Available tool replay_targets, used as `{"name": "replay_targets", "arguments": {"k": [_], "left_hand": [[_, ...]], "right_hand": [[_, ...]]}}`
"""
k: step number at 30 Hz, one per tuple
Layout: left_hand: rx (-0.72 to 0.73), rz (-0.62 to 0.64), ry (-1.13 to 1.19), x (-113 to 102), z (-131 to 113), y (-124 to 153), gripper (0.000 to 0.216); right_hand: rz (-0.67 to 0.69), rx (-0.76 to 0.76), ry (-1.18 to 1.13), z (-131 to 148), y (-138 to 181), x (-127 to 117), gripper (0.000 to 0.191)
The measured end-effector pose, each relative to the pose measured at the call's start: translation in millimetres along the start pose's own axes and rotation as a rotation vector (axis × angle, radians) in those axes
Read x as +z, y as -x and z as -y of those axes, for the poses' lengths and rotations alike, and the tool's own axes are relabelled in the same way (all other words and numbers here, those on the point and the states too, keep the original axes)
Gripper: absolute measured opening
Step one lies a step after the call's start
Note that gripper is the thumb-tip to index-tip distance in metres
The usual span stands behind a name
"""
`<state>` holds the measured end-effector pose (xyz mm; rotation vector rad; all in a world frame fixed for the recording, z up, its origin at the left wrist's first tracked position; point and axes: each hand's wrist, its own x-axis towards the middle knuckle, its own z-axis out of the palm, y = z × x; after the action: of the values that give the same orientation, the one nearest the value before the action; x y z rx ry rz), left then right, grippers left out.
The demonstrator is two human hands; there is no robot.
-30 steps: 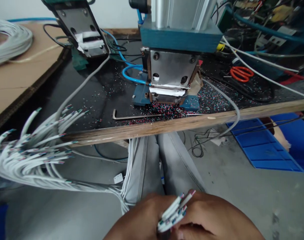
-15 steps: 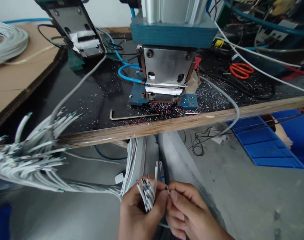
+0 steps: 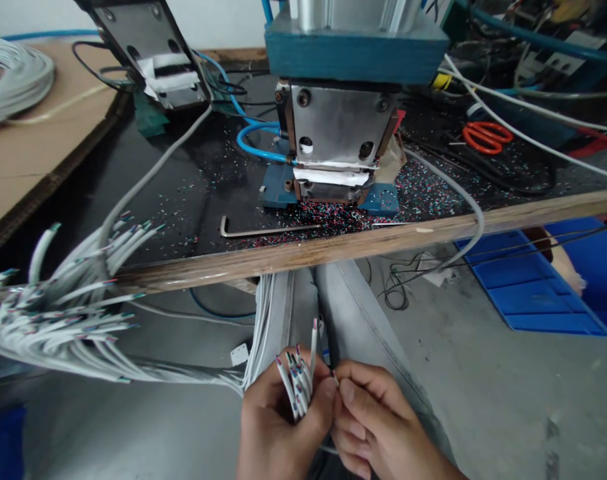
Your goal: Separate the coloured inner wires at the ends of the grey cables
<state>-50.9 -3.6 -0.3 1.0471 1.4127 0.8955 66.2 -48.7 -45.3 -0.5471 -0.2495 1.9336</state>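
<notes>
My left hand (image 3: 288,420) is closed round a bundle of white cables (image 3: 297,383), whose cut ends point up and show small coloured wire tips. One cable (image 3: 314,347) sticks up higher than the others. My right hand (image 3: 378,420) touches the left, its thumb and forefinger pinching the tip of a single cable (image 3: 334,377) by my left thumb. Most of that cable is hidden by the fingers. Both hands are over my lap, below the table edge. More white cables (image 3: 266,320) hang down beside my left leg.
A press (image 3: 340,127) stands on the black table, with coloured wire scraps (image 3: 328,215) round its base. A hex key (image 3: 268,233) lies near the wooden edge (image 3: 293,257). A large cable bundle (image 3: 78,313) overhangs at left. Orange-handled scissors (image 3: 487,137) and a blue bin (image 3: 533,287) are at right.
The view has shifted slightly, so the press sits a little further right and higher. My hands keep nearly the same pose and hold the same cables.
</notes>
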Motion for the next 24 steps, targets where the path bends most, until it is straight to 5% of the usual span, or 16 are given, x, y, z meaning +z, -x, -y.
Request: {"name": "replay_targets", "arguments": {"k": [6,12,24], "left_hand": [[0.134,0.095,-0.089,-3.2,6.3,-2.2,0.011],[0.097,-0.144,-0.059,13.7,-1.4,7.9,0.017],[0.113,-0.154,-0.048,12.6,-0.7,7.6,0.008]], "right_hand": [[-0.023,-0.020,0.052,0.2,1.1,-3.5,0.031],[-0.058,-0.039,0.089,-1.1,2.4,-3.1,0.030],[-0.079,-0.044,0.127,3.0,3.4,-2.0,0.034]]}}
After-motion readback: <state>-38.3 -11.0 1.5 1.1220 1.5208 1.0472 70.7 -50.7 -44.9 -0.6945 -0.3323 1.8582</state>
